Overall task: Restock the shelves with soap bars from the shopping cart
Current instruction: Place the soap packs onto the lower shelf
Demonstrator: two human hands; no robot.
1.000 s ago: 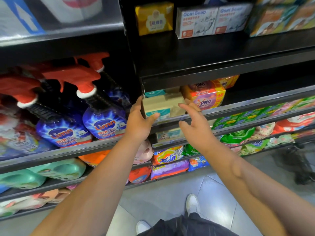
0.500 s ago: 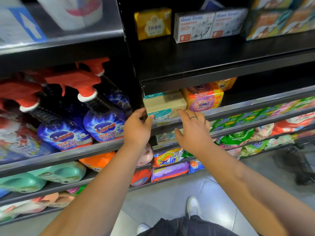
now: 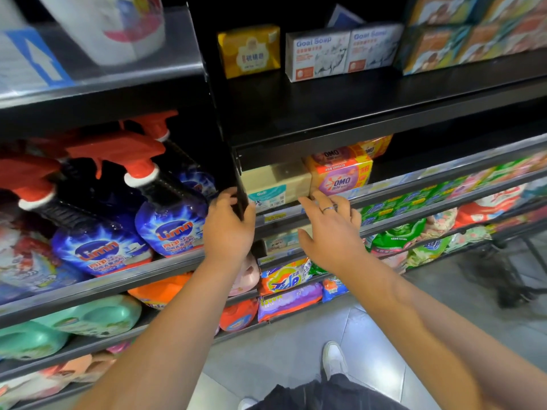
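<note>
Soap bar (image 3: pixel 275 184) (beige) on shelf (image 3: pixel 384 187), left hand (image 3: pixel 228 229) and right hand (image 3: pixel 328 232) open, empty, just beside it

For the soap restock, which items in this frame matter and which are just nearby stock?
Part of the job:
- beige soap bar pack on the shelf
- left hand, right hand, both by the shelf edge
- OMO soap pack beside it

Just nearby:
- Limn spray bottles
- Goat Soap boxes above
- green pouches

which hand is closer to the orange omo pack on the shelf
Right. The right hand has its fingertips at the shelf rail just below the OMO pack's lower left corner. The left hand is further left, past the beige soap pack.
</note>
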